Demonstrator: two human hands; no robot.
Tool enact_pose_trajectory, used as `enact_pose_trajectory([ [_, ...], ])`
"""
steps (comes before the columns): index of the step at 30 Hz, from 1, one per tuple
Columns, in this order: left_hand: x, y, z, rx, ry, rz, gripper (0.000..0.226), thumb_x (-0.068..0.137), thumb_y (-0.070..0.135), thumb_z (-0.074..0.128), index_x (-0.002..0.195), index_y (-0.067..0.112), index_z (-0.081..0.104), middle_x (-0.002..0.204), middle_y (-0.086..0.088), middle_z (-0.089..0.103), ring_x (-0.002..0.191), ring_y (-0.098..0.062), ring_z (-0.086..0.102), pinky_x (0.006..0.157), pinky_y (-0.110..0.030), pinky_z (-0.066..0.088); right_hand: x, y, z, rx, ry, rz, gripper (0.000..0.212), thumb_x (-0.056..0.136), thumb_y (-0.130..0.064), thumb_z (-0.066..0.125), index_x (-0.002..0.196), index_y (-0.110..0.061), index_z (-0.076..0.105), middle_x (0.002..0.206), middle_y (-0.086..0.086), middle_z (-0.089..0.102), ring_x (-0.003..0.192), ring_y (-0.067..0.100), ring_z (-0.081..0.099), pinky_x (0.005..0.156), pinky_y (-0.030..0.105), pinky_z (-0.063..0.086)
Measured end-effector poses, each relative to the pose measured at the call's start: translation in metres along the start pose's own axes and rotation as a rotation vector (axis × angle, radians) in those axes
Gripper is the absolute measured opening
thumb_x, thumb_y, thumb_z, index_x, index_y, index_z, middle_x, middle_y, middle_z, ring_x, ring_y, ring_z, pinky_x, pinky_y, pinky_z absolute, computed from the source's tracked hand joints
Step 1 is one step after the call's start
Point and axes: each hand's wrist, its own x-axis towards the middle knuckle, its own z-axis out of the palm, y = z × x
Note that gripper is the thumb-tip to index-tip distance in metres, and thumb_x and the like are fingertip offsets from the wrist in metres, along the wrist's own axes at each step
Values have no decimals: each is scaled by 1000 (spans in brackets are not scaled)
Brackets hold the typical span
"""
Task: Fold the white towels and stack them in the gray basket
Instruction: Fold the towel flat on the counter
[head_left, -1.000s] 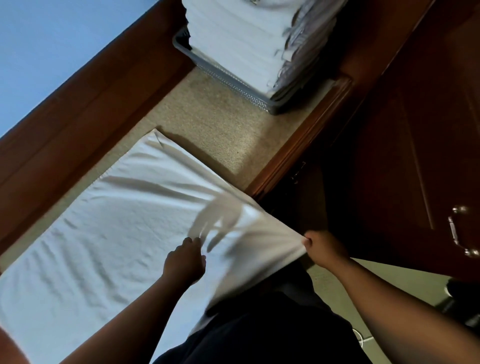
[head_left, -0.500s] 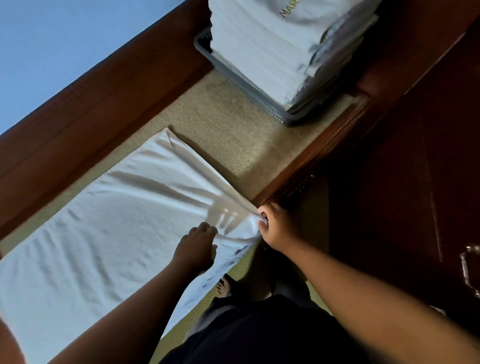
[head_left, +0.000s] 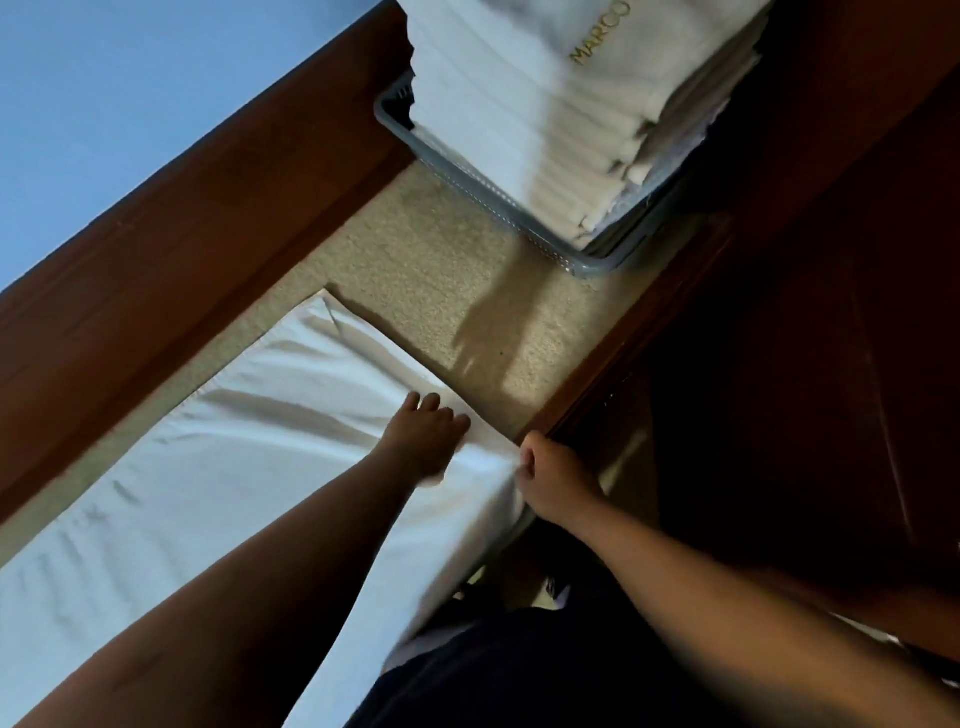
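Fingers (head_left: 430, 404) of the left hand (head_left: 423, 439) lie straight and close together, pressing the white towel (head_left: 208, 467) spread on the beige surface (head_left: 441, 291), its long axis running lower left to upper right. The right hand (head_left: 556, 480) pinches its near edge. The gray basket (head_left: 470, 179) of folded towels (head_left: 535, 104) stands beyond, apart.

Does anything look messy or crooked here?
A bit. The towel stack rises far above the basket rim, and one side's edges are ragged, not flush. The towel being folded is wrinkled and hangs off the counter edge.
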Motion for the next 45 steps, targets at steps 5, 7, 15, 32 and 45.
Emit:
enact_pose_trajectory([
  [5,29,-48,-18,113,-89,30,31,92,43,57,113,22,69,116,1,68,125,-27,45,109,-43,24,15,-16,-8,190,-54,130,19,80,-8,63,95,-16,53,82,-5,53,79,19,53,57,25,35],
  [7,40,-60,-27,42,-52,39,27,95,33,55,118,24,65,127,-1,64,132,-28,43,112,-45,23,21,-24,-8,264,-33,148,25,78,-1,60,97,-16,57,85,-6,56,82,17,55,55,11,35],
  [15,50,-73,-18,-48,33,139,33,97,48,52,121,27,60,136,-1,56,134,-30,39,104,-41,27,26,-38,-2,-143,25,208,73,86,-12,57,152,-34,33,160,-4,29,142,21,38,112,41,36],
  [32,63,-201,-25,138,196,-214,44,96,6,44,140,6,49,132,-14,53,128,-37,42,115,-53,25,100,-86,11,-320,-54,-146,36,88,-33,60,120,-19,64,119,11,53,110,34,55,93,38,46],
  [45,-24,-200,89,-716,493,-811,33,91,27,66,121,17,59,127,-12,51,116,-38,47,98,-50,35,245,-217,29,-228,-115,-183,53,86,-60,62,57,-24,36,66,-5,43,84,22,50,69,32,33],
])
